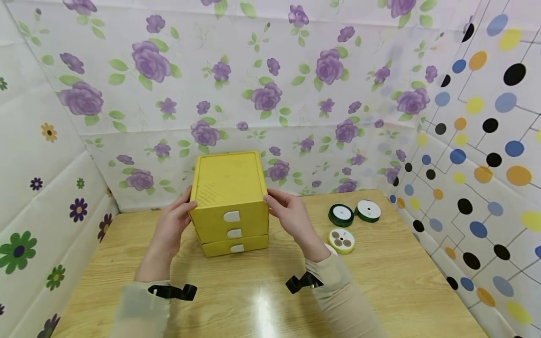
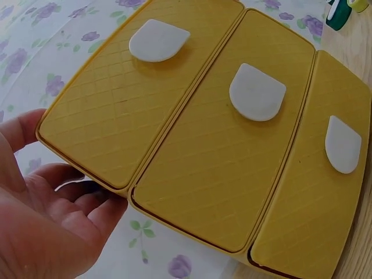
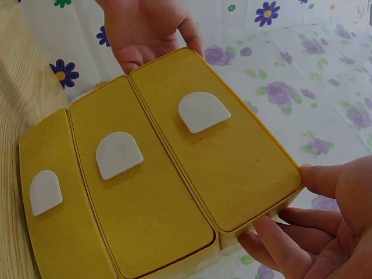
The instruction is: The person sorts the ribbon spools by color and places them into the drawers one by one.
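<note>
Nearest you, black bands (image 1: 169, 292) are crossing your pale sleeves (image 1: 141, 310) above the wooden table (image 1: 236, 300). Beyond them, your left hand (image 1: 170, 227) is gripping the yellow drawer box (image 1: 230, 180) at its upper left near edge, and your right hand (image 1: 295, 219) is gripping the matching right edge. The box is standing left of the table's middle, its three white pulls (image 1: 231, 216) facing you. To the right, a white thing (image 1: 331, 249) is peeking past your arm, perhaps a spool; a yellow spool (image 1: 341, 235) is lying beside it, two dark green spools (image 1: 341, 214) farther. Purple-flowered cloth (image 1: 266, 96) is covering the far wall.
</note>
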Demonstrator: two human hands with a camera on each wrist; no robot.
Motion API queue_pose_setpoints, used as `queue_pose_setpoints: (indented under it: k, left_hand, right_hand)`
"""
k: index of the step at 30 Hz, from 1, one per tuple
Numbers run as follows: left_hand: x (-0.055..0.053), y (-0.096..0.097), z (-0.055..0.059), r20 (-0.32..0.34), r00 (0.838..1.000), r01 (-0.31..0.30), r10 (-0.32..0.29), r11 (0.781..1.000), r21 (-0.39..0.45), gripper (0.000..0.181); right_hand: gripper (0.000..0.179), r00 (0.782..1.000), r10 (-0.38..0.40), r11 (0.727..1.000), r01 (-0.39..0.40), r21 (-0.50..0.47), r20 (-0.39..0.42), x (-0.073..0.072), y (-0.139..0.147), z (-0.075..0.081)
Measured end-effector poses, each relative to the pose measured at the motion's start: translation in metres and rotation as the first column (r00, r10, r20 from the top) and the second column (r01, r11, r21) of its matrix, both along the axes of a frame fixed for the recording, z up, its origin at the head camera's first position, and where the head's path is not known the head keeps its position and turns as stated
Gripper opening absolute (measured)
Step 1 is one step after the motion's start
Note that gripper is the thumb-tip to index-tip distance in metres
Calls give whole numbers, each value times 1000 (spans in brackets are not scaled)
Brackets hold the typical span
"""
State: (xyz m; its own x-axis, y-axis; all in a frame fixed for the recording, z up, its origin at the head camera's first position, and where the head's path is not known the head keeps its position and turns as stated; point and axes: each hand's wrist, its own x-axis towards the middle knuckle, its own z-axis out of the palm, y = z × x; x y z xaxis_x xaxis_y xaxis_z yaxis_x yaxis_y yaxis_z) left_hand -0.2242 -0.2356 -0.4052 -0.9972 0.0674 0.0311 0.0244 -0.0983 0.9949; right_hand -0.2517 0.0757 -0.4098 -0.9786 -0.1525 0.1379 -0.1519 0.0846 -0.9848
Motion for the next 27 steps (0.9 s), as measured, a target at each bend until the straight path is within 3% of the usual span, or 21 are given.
queue_pose_setpoints:
  k: [9, 14, 20, 27]
  left_hand:
    - [0, 0, -1, 8, 1000, -4, 4, 1000, -3, 63]
    - [0, -1, 1, 7, 1000, 16, -15, 999, -28, 64]
    - [-2, -5, 6, 13, 997, 73, -72, 991, -116, 67]
    - [-3, -13, 15, 38, 992, 126, -121, 968, -216, 69]
  right_hand:
    - [45, 1000, 4, 999, -4, -34, 4, 0, 3, -6]
    - [40, 999, -35, 998, 35, -57, -4, 0, 6, -13]
    - [30, 995, -95, 984, 97, -152, 15, 7, 9, -23]
    - [28, 996, -59, 977, 70, -200, 62, 17, 8, -32]
